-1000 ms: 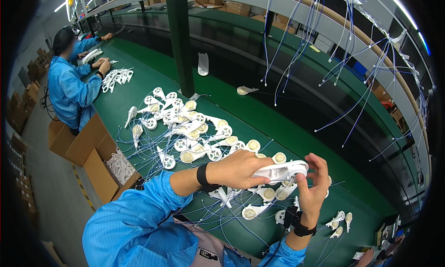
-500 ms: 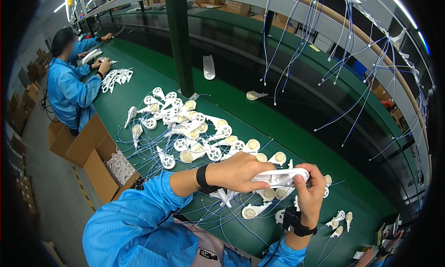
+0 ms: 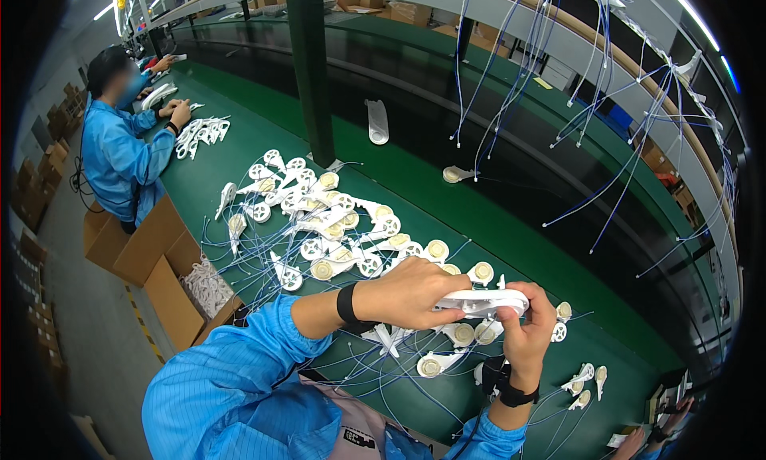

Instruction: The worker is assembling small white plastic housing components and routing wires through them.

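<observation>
I hold a long white plastic shell (image 3: 483, 302) level above the bench, its hollow side partly showing. My left hand (image 3: 411, 294) grips its narrow left end between thumb and fingers. Around the rounded right end, my right hand (image 3: 530, 320) is closed, thumb on the near rim and fingers behind. Beneath and beyond both hands lies a heap of white plastic parts (image 3: 315, 221), many with round cream discs and thin blue and white wires. One such part with a cream disc (image 3: 429, 366) rests just below the shell. Whether anything sits inside the shell is hard to see.
A dark conveyor belt (image 3: 415, 141) runs behind the green bench (image 3: 203, 181), carrying two white pieces. Wires (image 3: 495, 69) hang from the overhead rail. A green post (image 3: 309, 77) stands beyond the heap. At left are an open carton (image 3: 159, 256) of white parts and a co-worker (image 3: 120, 149).
The shell has tilted slightly, and my right thumb has shifted left along its near rim. On the belt, the two white pieces have moved to the right. My left hand has barely moved.
</observation>
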Motion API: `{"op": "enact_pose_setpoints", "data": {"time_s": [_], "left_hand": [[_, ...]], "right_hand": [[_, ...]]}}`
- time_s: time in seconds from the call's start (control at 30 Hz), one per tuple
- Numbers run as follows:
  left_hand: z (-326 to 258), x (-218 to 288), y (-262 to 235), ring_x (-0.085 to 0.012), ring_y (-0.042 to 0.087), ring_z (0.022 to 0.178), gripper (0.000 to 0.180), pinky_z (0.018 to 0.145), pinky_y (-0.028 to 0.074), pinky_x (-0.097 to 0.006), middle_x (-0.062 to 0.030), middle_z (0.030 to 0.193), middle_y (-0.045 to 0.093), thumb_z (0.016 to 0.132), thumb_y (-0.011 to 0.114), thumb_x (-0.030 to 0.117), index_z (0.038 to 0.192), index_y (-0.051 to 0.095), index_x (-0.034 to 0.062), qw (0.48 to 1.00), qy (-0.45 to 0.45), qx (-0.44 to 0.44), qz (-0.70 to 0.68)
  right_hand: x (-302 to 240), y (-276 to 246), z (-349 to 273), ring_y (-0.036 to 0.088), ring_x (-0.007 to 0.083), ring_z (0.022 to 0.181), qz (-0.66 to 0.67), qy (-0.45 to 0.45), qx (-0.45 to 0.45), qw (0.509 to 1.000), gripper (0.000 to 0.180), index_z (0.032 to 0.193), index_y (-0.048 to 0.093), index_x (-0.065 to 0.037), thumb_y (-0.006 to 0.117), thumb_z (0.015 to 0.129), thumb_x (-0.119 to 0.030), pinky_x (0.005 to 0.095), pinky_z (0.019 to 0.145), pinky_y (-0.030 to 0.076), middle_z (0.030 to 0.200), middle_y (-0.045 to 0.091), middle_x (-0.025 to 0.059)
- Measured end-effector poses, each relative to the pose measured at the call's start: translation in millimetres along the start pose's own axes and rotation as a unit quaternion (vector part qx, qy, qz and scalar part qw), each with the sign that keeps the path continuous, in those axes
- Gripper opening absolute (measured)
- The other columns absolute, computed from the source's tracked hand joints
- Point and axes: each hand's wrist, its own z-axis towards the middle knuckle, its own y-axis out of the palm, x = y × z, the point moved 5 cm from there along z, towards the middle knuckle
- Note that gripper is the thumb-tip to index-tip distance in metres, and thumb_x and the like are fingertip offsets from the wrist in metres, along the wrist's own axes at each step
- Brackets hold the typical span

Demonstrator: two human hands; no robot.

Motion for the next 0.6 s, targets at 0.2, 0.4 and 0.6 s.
{"op": "enact_pose_setpoints", "data": {"time_s": [0.2,0.4,0.6], "left_hand": [[-1,4,0,-0.0304,0.062,0.055,0.026,0.048,0.044,-0.038,-0.0113,0.064,0.063,0.084,0.068,0.032,0.096,0.063,0.0092,1.000,0.009,0.024,0.008],[-2,7,0,-0.0298,0.062,0.053,0.027,0.047,0.045,-0.038,-0.0115,0.061,0.062,0.085,0.068,0.031,0.097,0.062,0.0080,1.000,0.020,0.012,0.004],[-2,10,1,-0.0295,0.061,0.051,0.026,0.045,0.044,-0.038,-0.0113,0.060,0.061,0.084,0.068,0.030,0.095,0.062,0.0078,0.999,0.039,0.017,0.006]], "right_hand": [[-7,13,0,0.061,0.0212,0.066,-0.047,-0.070,-0.020,0.996,0.033,0.096,0.064,0.002,0.077,0.076,-0.021,0.0291,0.060,0.046,0.079,0.063,0.0122],[-9,16,4,0.057,0.0218,0.060,-0.046,-0.099,-0.001,0.994,0.047,0.083,0.061,0.001,0.070,0.081,-0.045,0.0301,0.055,0.043,0.069,0.058,0.0098],[4,16,0,0.043,0.0246,0.047,-0.092,-0.110,-0.041,0.989,0.063,0.060,0.050,0.000,0.064,0.081,-0.058,0.0342,0.045,0.029,0.055,0.042,0.0091]]}}
